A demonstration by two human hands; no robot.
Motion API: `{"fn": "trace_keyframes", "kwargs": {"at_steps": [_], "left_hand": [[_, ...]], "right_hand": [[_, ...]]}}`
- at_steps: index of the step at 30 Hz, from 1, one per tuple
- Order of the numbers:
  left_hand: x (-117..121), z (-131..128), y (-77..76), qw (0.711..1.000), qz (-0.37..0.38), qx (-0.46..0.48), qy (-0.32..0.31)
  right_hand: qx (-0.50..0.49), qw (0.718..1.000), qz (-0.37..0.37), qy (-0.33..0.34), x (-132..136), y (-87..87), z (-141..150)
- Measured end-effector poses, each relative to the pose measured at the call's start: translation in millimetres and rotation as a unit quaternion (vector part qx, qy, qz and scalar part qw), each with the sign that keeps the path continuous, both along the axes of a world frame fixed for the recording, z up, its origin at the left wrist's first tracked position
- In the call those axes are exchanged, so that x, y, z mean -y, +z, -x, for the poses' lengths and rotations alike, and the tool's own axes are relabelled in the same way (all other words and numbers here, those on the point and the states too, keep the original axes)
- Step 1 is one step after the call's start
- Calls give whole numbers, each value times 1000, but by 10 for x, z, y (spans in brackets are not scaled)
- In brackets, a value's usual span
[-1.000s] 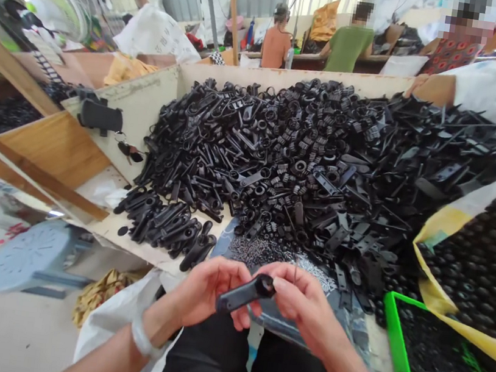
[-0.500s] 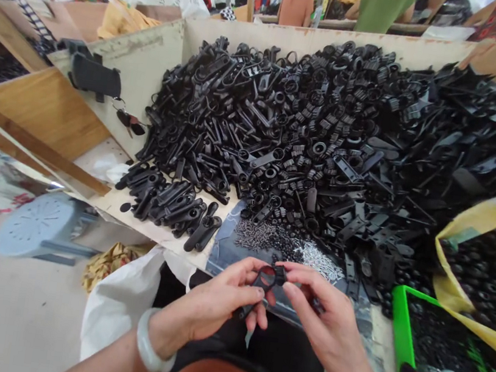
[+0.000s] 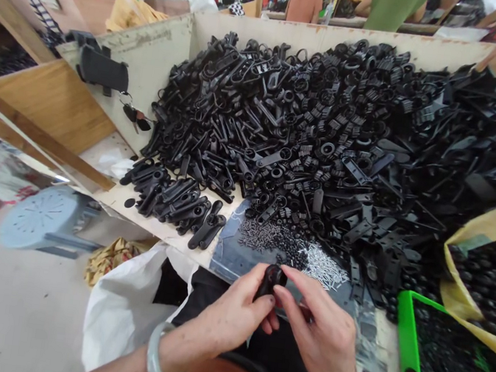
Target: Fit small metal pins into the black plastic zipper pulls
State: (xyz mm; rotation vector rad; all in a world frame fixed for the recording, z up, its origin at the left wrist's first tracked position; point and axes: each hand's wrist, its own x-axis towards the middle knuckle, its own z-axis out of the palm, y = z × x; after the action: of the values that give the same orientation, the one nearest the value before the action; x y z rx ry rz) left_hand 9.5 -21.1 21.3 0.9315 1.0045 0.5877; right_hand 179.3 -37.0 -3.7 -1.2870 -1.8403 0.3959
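Observation:
Close in front of me, above my lap, both hands meet on a black plastic part (image 3: 271,280) with a rounded end. My left hand (image 3: 243,302) is closed around it from the left, its thumb along the near side. From the right, my right hand (image 3: 319,319) pinches the part's upper edge between thumb and forefinger. My fingers cover much of the part. Just beyond are small silver pins (image 3: 322,265) and small dark pieces (image 3: 262,235) on a grey sheet (image 3: 231,257). To the left lie rows of black handle-like parts (image 3: 176,200).
A large heap of loose black plastic parts (image 3: 274,128) fills the walled bench. At right are a green tray (image 3: 406,337) and a yellow-edged bag (image 3: 456,283) of black balls. A white sack (image 3: 120,303) hangs below the front edge, near a blue stool (image 3: 41,215). People sit farther back.
The ring opening seen earlier in the held part no longer shows; its end now looks filled and dark. Both hands remain together on it. The view has shifted slightly.

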Motion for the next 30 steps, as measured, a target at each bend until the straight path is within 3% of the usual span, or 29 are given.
{"fn": "trace_keyframes", "kwargs": {"at_steps": [9,22,30], "left_hand": [[115,15,-71,998,-34,-44,-22],[155,33,118,978,-110,-173,-49],[181,98,119,980,-112,-152,-60]], "right_hand": [[23,1000,-5,-18,66,31,-2],[24,998,-57,-11,118,54,75],[-53,998,5,-41,183,32,100]]}}
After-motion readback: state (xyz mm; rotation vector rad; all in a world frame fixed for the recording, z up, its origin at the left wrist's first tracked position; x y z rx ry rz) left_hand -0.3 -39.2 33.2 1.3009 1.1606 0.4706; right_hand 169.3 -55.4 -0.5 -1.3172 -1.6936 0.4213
